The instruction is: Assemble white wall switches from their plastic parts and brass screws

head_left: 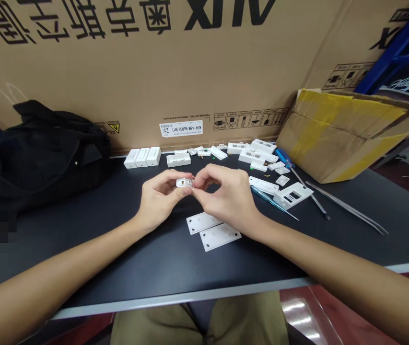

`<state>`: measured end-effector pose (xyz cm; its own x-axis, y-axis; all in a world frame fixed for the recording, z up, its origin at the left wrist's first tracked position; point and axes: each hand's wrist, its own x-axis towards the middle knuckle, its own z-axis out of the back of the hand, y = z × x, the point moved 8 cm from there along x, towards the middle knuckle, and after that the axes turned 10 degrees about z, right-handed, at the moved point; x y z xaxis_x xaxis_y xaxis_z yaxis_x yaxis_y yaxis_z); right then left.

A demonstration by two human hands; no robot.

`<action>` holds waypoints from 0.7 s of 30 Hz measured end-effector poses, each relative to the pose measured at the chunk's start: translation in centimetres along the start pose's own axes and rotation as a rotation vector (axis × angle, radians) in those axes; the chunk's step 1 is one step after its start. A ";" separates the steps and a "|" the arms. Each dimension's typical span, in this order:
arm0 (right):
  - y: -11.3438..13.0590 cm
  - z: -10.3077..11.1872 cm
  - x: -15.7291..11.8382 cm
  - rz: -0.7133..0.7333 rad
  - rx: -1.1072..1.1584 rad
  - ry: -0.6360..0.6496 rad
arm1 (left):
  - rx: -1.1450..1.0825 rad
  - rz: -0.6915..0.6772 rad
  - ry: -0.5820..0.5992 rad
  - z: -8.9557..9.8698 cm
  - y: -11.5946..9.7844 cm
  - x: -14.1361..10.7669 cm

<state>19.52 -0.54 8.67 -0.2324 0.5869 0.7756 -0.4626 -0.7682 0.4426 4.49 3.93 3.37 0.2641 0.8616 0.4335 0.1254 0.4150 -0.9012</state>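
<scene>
Above the middle of the black table, my left hand (160, 196) is closed on a small white plastic part (184, 182) with a dark slot in its face. My right hand (226, 194) pinches the right end of the same part between thumb and forefinger. Its other fingers are curled in. Below the hands lie two flat white plates (220, 236) with dark holes at their ends, one partly over the other. Just right of my right hand are a white strip (263, 185) and a teal pen-like screwdriver (274, 202).
Three white boxes (142, 157) stand at the back beside a white open case (179, 159). Several white housings (251, 156) and small parts cluster back right. A blue-handled screwdriver (303, 182), tweezers (348, 208), an open carton (341, 134) and a black bag (42, 153) flank the work area.
</scene>
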 end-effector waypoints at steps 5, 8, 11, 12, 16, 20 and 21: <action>-0.3 -0.6 -0.2 -0.042 0.066 0.008 | 0.014 -0.009 0.003 -0.3 -0.5 -0.2; -0.7 -0.8 -0.2 -0.081 0.101 0.021 | 0.030 -0.010 0.002 -0.4 -0.7 -0.2; -0.6 -0.7 -0.1 -0.044 0.079 0.028 | 0.040 -0.019 -0.008 -0.4 -0.9 0.0; -0.4 -0.6 -0.1 -0.008 0.059 0.022 | 0.039 -0.021 -0.013 -0.4 -0.9 0.0; 0.8 -0.4 -0.2 0.174 -0.012 -0.008 | 0.022 -0.016 -0.036 -0.4 -0.9 0.2; 1.1 -0.5 -0.4 0.195 -0.057 -0.015 | 0.024 -0.012 -0.052 -0.3 -1.0 0.2; 1.0 -0.5 -0.4 0.185 -0.070 -0.022 | 0.020 -0.013 -0.052 -0.3 -1.0 0.2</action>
<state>18.73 -1.47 8.61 -0.3008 0.4310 0.8507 -0.4720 -0.8424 0.2598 4.68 3.64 4.39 0.2127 0.8696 0.4456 0.1095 0.4319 -0.8952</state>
